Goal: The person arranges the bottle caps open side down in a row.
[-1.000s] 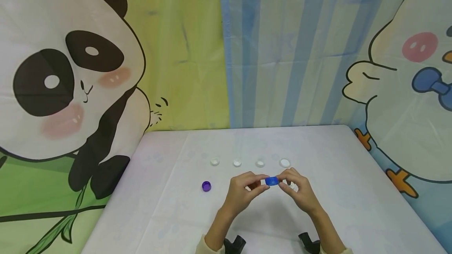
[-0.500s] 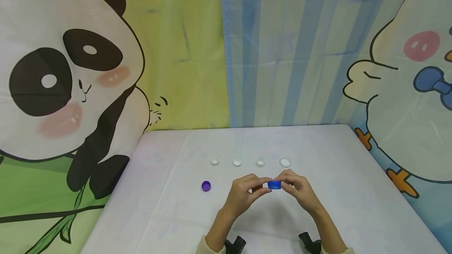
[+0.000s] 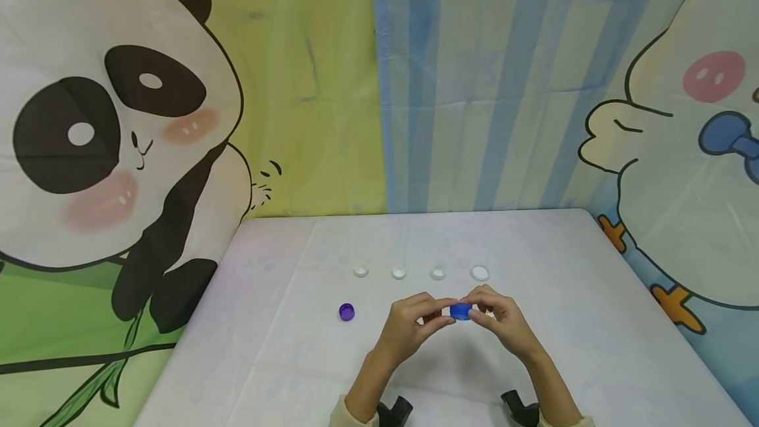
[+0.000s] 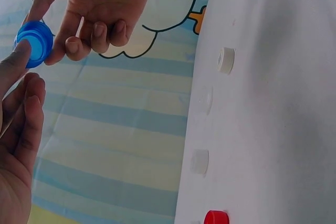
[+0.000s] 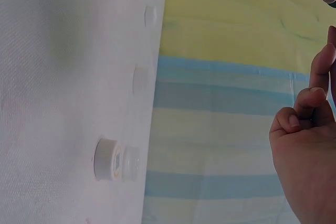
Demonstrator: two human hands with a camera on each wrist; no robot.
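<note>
Above the white table [image 3: 308, 361], both hands meet at a round blue cap [image 3: 460, 311]. My left hand [image 3: 409, 325] pinches its left side between thumb and fingers. From the other side, my right hand [image 3: 504, 321] holds it with thumb and index finger. The left wrist view shows the blue cap [image 4: 34, 44] close up, its paler centre partly covered by the left thumb. There the right hand [image 4: 107, 3] has its other fingers loosely bent. In the right wrist view, the right hand [image 5: 310, 145] shows, but the cap is out of sight.
Several clear or whitish round caps, one of them a white cap [image 3: 479, 273], lie in a row farther back. A purple cap [image 3: 346, 312] sits left of the hands. The wrist views show a red cap [image 4: 216, 217] and a white cap [image 4: 227, 60] on the table.
The blue cap has shifted slightly right and its tilt has changed. The left hand has moved a little to the right with it, and the right thumb has shifted against the cap.
</note>
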